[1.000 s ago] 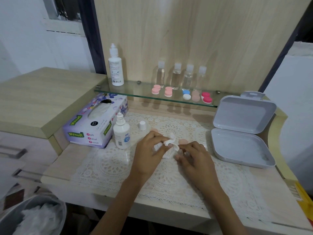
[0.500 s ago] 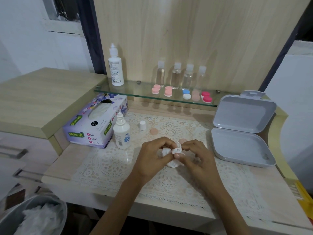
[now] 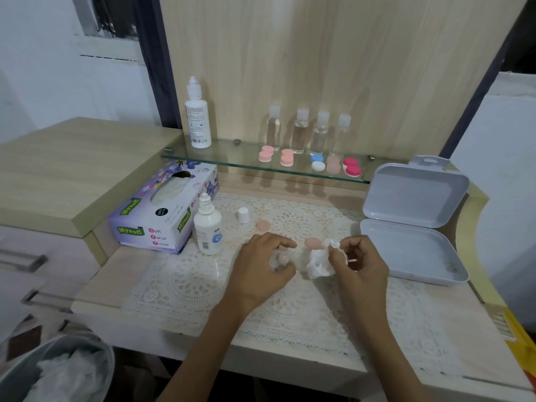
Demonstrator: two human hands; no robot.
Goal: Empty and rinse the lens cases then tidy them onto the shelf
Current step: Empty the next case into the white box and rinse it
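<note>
our hands are now apart: right hand (image 3: 358, 265) fingers pinch the tissue (image 3: 318, 264) alone, left hand (image 3: 258, 266) fingers curl round the case (image 3: 280, 259). we judge drying done; caps (image 3: 262, 225) go on next.

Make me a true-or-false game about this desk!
1. The right hand holds a crumpled tissue. True.
2. The grey box is shut. False: its lid stands open.
3. Four clear bottles stand on the glass shelf. True.
4. The small white bottle has its cap on. False: the white cap lies on the lace mat beside it.
5. The left hand lies flat. False: its fingers curl round a small clear thing.
</note>
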